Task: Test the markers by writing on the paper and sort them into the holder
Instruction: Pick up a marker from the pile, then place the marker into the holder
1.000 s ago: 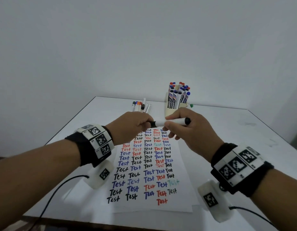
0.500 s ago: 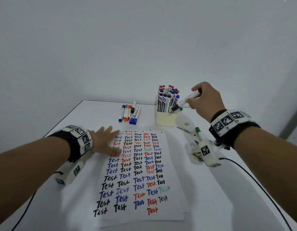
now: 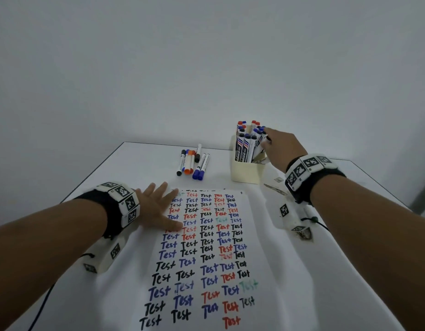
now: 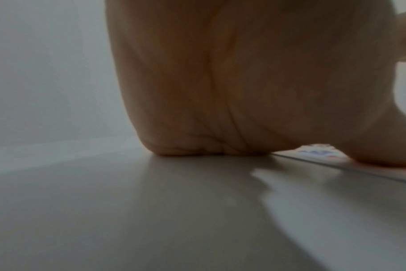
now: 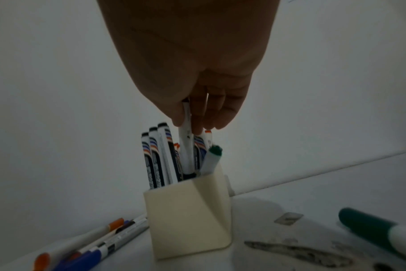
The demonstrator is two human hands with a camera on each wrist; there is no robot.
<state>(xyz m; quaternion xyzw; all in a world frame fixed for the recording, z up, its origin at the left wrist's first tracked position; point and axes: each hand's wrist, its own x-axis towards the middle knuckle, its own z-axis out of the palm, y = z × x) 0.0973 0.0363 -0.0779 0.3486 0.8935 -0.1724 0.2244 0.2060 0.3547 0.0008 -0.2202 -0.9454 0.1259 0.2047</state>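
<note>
Left hand [image 3: 156, 209] lay flat with fingers spread, pressing the upper left corner of the paper [image 3: 206, 254] on the table [image 3: 326, 271]. Loose markers [image 3: 193, 162] lay near the table's far edge, just left of the holder [image 3: 246, 172]. Right hand [image 3: 281, 149] pinched 1 white marker [image 5: 186, 146], its black-capped end down inside the cream holder among the others. A green marker [image 5: 378, 231] lay at the right.
</note>
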